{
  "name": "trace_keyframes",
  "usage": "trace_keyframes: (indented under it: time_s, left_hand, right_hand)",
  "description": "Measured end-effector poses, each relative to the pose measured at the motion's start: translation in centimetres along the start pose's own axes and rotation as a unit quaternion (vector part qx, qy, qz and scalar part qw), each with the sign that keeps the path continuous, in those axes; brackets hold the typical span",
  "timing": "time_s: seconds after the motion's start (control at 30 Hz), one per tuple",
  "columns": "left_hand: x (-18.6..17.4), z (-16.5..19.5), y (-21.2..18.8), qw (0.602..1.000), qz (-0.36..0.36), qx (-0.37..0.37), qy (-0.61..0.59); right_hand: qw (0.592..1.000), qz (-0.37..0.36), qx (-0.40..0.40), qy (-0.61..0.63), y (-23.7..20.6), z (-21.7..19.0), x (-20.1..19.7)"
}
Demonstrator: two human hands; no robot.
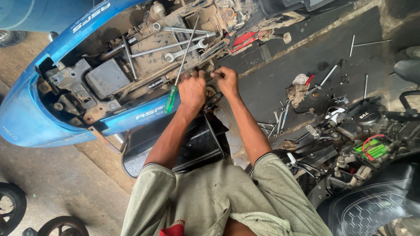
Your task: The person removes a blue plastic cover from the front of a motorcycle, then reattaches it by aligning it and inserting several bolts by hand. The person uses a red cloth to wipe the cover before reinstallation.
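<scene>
We are working on the open frame of the blue scooter (pixel 65 37), with its seat off. Our left hand (pixel 192 89) is curled shut on some small part at the near edge of the frame, but we cannot tell what the part is. Our right hand (pixel 226 78) is just beside it, fingers pinched on the same spot. We think we are fixing or loosening that small part, and the next move needs a firm, careful grip. A green screwdriver (pixel 175 85) leans on the frame, touching our left hand. Shiny spanners (pixel 186 48) lie on top of the frame, farther in. A black seat (pixel 201 142) rests below the frame. More tools (pixel 326 76) lie well away from it, on the floor.
</scene>
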State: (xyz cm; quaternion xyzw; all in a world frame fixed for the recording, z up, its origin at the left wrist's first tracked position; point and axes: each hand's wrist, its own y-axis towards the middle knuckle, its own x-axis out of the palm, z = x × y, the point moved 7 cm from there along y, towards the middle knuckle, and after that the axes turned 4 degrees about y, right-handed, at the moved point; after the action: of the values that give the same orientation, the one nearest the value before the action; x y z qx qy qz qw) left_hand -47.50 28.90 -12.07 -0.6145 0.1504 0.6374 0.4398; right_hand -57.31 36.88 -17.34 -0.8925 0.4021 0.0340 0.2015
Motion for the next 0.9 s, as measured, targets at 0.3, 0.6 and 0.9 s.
trace_keyframes:
  time_s: [0.3, 0.6, 0.9]
  left_hand:
    - [0.1, 0.4, 0.1, 0.998, 0.058, 0.021, 0.016]
    - [0.9, 0.0, -0.5, 0.994, 0.074, 0.081, 0.015]
    - [0.4, -0.4, 0.0, 0.99, 0.13, 0.054, -0.017]
  right_hand:
    - [0.999, 0.005, 0.04, 0.005, 0.0, 0.2, -0.2]
    - [0.982, -0.041, 0.111, 0.147, 0.0, 1.4, 1.1]
    - [0.98, -0.016, 0.109, 0.168, 0.3, 1.5, 1.6]
